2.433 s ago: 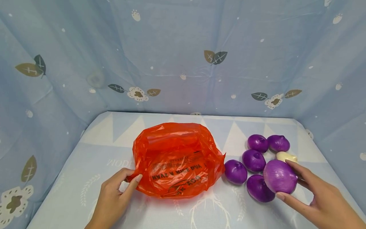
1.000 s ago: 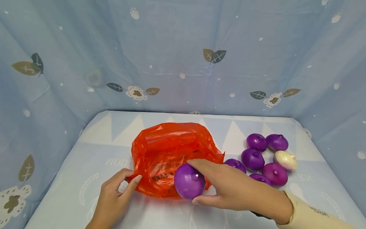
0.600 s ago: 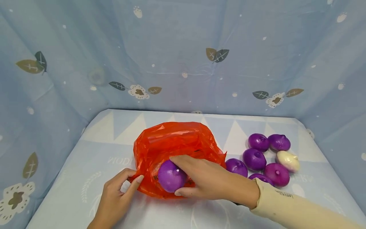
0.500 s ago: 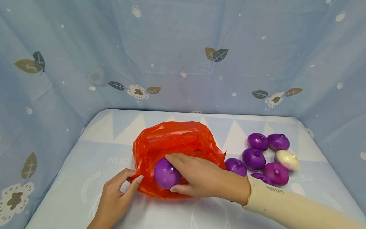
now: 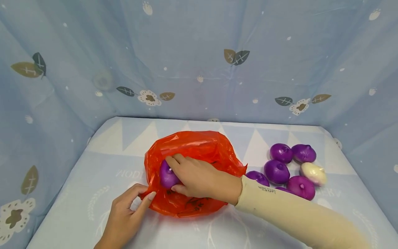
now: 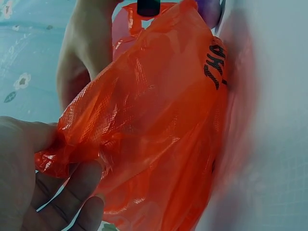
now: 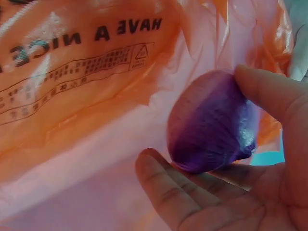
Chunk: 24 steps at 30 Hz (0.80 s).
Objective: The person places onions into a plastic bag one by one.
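Note:
A thin red plastic bag (image 5: 199, 137) with black print lies on the table, its mouth spread open. My left hand (image 5: 124, 212) pinches the near left edge of the bag's mouth between thumb and fingers; the left wrist view shows the bunched plastic (image 6: 65, 154) in that grip. Inside the bag, on its left side, my right hand (image 5: 200, 178) holds a purple onion (image 5: 168, 175). From the right wrist view, thumb and fingers lie around the onion (image 7: 209, 120), close to the bag's printed wall (image 7: 86, 53).
Several purple onions (image 5: 276, 172) sit at the right of the table (image 5: 102, 166), with one pale onion (image 5: 313, 174) among them. My right sleeve (image 5: 289, 207) partly covers the nearest ones. A patterned blue curtain (image 5: 199, 58) hangs behind and at both sides.
My right hand took the purple onion from the group at right, carried it left over the bag, and moved it into the bag's left side. My left hand keeps its pinch.

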Each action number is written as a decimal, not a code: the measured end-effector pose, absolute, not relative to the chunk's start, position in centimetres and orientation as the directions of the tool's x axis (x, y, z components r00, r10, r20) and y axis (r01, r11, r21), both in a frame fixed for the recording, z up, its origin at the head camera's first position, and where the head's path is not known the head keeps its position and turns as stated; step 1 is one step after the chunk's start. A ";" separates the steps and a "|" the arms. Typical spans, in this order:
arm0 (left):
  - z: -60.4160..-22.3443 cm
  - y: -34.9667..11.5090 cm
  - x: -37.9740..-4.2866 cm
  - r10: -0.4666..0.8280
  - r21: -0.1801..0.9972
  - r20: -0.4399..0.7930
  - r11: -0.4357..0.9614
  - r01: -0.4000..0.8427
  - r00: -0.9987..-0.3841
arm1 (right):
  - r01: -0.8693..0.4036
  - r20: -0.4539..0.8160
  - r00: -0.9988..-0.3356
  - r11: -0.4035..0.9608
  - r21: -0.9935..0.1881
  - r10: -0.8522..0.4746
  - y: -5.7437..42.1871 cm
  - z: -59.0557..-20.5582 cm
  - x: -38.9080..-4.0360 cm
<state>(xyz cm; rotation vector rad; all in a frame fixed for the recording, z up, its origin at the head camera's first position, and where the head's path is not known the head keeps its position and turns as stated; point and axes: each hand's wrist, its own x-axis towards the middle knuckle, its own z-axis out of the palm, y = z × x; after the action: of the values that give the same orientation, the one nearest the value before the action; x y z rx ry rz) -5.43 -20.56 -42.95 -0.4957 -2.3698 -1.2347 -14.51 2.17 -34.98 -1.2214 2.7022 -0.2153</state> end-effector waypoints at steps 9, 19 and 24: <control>-42.7 -20.8 -5.5 0.144 0.681 0.527 0.518 0.518 -0.838 | -0.671 -0.107 -0.698 0.700 -0.244 -0.708 0.2 -36.9 -16.7; -42.9 -21.0 -5.3 0.124 0.673 0.527 0.543 0.501 -0.841 | -0.621 -0.056 -0.698 0.642 -0.450 -0.714 0.2 -38.9 -19.5; -42.8 -20.9 -5.3 0.123 0.680 0.511 0.547 0.488 -0.851 | -0.620 -0.041 -0.690 0.619 -0.481 -0.723 0.2 -39.6 -20.1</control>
<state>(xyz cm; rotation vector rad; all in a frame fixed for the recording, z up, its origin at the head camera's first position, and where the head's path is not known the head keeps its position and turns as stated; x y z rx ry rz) -5.31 -20.92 -42.78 -0.4983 -2.3809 -1.2284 -20.12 0.19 -39.59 -1.1021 2.6132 -0.6460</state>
